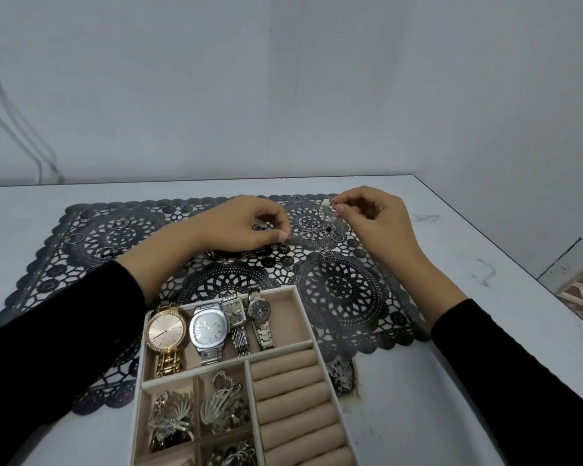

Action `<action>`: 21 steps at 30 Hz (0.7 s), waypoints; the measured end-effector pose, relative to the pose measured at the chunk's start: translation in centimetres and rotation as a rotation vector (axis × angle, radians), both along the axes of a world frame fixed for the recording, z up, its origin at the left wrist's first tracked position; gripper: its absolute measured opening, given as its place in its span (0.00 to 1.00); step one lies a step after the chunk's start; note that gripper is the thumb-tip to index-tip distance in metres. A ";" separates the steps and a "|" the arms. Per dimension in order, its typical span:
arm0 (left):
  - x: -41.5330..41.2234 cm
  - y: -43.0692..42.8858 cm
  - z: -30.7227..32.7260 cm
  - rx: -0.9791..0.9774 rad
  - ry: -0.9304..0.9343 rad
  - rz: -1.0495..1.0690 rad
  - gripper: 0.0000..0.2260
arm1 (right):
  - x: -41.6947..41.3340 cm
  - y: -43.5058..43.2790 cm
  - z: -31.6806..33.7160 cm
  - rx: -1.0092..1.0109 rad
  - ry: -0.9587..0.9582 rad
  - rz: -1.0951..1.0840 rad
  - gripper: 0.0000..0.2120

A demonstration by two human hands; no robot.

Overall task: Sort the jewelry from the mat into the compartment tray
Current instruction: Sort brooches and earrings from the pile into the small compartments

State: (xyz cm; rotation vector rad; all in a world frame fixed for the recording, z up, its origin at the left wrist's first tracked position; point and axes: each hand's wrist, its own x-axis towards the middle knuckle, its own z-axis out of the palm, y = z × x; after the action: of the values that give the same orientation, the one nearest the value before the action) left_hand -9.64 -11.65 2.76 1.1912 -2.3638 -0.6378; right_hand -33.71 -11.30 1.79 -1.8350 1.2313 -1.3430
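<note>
Head view: compartment tray (304,317) is cut off at the frame bottom. Left hand (246,227) is curled over a dark chain pile (231,254) on the black lace mat (344,290); can't tell whether it grips anything. Right hand (374,220) pinches a white beaded piece (326,206) above the mat's far edge. Tray holds four wristwatches (209,327) in the top compartment, brooches (170,417) in small ones, ring rolls (293,398) on the right. Loose rings (312,230) lie between the hands. White table (451,264), grey wall (283,79).

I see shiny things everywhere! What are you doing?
A person is sorting jewelry. The right hand pinches a white beaded piece above the black mat. The left hand curls over the mat; what it holds is unclear. Four watches already lie in the tray; rings lie loose on the mat.
</note>
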 end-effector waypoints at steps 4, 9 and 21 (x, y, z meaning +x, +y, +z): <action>0.4 0.2 0.9 0.037 0.158 0.022 0.02 | -0.3 -0.2 0.0 -0.006 0.003 -0.037 0.03; 1.2 0.4 2.0 0.068 0.318 0.090 0.02 | -0.6 -0.3 -0.2 0.002 -0.029 -0.053 0.04; 0.7 1.7 3.4 -0.004 0.441 0.189 0.02 | -0.5 0.2 1.2 -0.003 -0.097 -0.012 0.03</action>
State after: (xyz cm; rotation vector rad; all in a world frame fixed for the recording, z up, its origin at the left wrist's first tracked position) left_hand -8.93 -9.97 6.13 1.1194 -1.8631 -0.7428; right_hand -34.17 -11.13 3.03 -1.7455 1.1928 -1.4234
